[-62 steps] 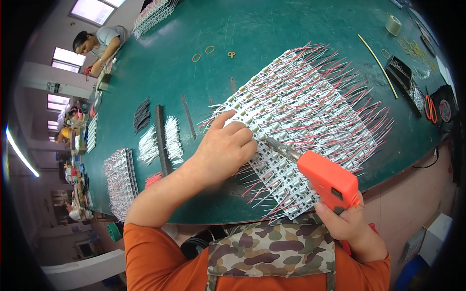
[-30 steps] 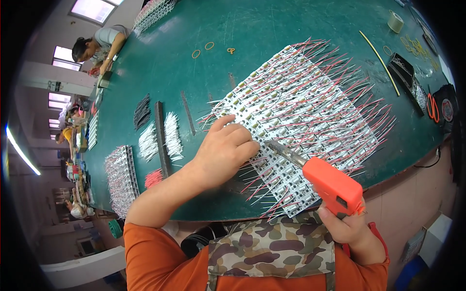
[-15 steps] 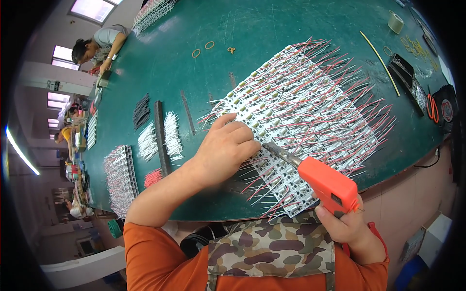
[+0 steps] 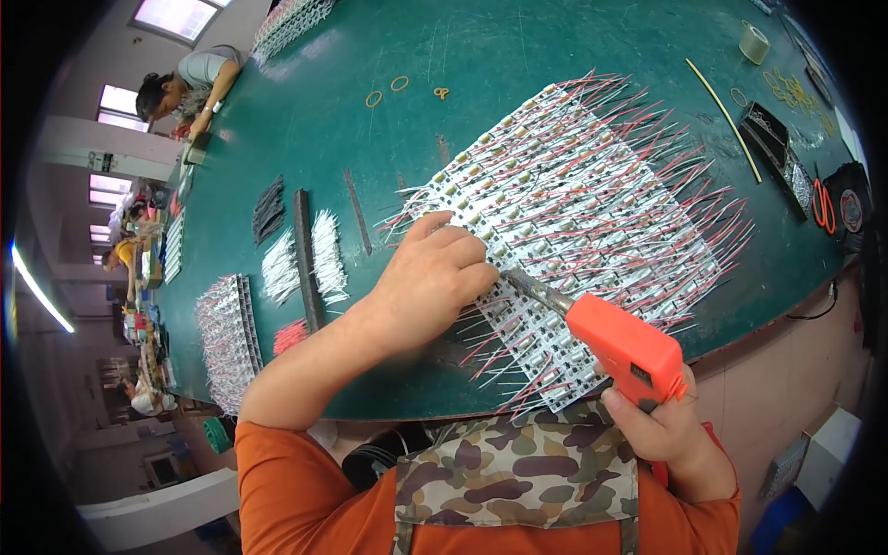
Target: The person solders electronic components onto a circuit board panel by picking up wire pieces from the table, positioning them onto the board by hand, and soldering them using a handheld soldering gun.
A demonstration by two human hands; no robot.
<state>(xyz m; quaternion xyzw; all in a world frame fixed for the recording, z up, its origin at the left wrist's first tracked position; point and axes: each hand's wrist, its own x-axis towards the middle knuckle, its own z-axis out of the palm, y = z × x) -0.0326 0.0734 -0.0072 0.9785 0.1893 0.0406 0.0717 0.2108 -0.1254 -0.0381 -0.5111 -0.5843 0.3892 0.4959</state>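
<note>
A wide array of white circuit strips with red and white wires (image 4: 592, 213) lies on the green table (image 4: 481, 65). My left hand (image 4: 435, 277) rests fingers-down on the near left part of the array, pressing the strips. My right hand (image 4: 661, 425) grips an orange glue gun (image 4: 624, 347) at the table's front edge. Its metal nozzle (image 4: 536, 291) points left and reaches the strips just beside my left fingertips.
Bundles of white wires (image 4: 305, 259), a dark bar (image 4: 303, 254), a red wire bundle (image 4: 289, 335) and another stack of strips (image 4: 227, 338) lie to the left. Rubber bands (image 4: 400, 85), a tape roll (image 4: 755, 42) and scissors (image 4: 821, 205) sit farther out. Another person (image 4: 190, 83) works at the far left.
The glue gun has shifted slightly along the strips, dipping right and returning left. My left hand stays pressed on the array. The person at the far left has leaned over the table.
</note>
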